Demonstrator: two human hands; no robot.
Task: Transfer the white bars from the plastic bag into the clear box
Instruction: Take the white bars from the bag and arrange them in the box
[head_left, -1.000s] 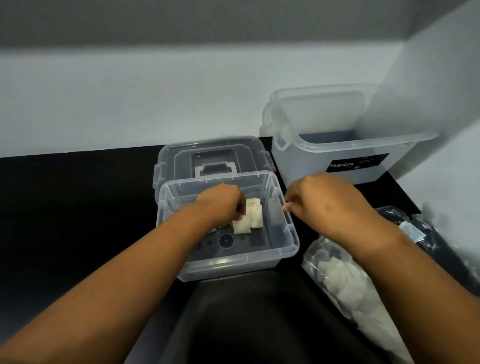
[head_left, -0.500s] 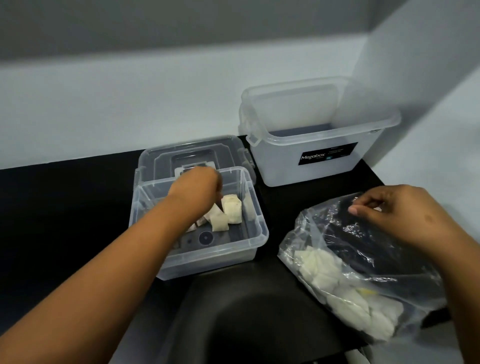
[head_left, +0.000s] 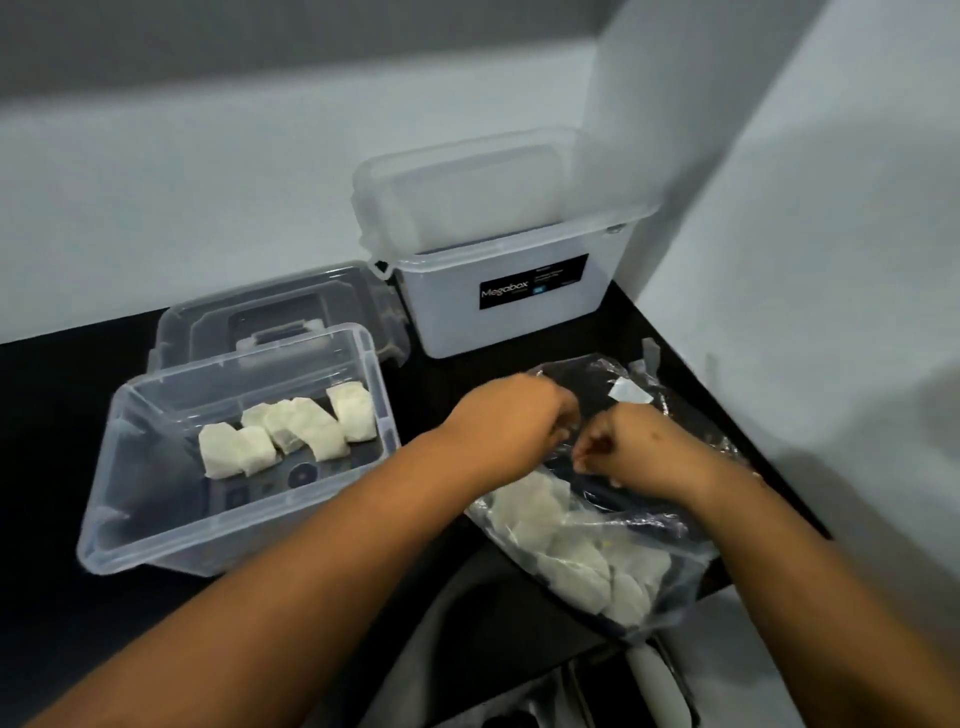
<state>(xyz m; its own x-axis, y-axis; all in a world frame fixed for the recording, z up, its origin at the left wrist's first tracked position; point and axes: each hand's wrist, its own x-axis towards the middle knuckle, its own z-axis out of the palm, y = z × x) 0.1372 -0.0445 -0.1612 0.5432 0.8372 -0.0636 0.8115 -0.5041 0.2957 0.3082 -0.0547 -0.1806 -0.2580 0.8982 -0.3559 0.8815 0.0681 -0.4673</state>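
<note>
A small clear box (head_left: 156, 540) stands on the black counter at the left, with several white bars (head_left: 291, 434) lying in it. At the right lies a clear plastic bag (head_left: 670, 525) with several more white bars (head_left: 576, 556) bunched at its near end. My left hand (head_left: 514, 421) and my right hand (head_left: 639, 447) are both at the bag's open mouth, fingers curled and pinching the plastic film. Neither hand holds a bar that I can see.
The small box's clear lid (head_left: 280, 322) lies flat behind it. A bigger clear tub (head_left: 509, 291) with a black label stands at the back against the white wall. A dark chair seat (head_left: 483, 639) lies under my arms. The counter's right edge meets a wall.
My left hand has come out of the small box, leaving the bars there, and crossed right to the bag. My right hand stays at the bag's mouth. The view has shifted right.
</note>
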